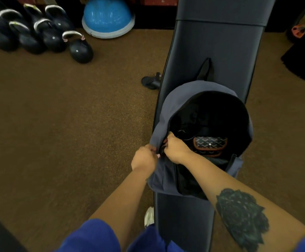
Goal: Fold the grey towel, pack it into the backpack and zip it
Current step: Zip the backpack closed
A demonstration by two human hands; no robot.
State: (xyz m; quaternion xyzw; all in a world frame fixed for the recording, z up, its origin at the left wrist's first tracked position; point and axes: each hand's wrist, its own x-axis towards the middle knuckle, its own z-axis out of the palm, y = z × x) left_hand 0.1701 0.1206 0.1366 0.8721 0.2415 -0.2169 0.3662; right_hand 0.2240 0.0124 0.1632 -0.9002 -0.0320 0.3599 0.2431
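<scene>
A grey-blue backpack [170,106] lies on a dark padded bench [219,50], its main compartment wide open and dark inside. A patterned pouch with brown trim [210,144] shows in the opening. My left hand [144,159] pinches the bag's fabric at the left edge of the opening. Right beside it, my right hand [175,149] is closed at the zipper line, apparently on the zipper pull, which is hidden by my fingers. I do not see a grey towel; the bag's interior is too dark to tell.
Several black kettlebells [39,31] stand on the brown floor at the far left, with a blue balance dome [108,17] behind them. A black bench foot [151,81] sticks out left of the bench. My white shoe [149,216] is beside the bench.
</scene>
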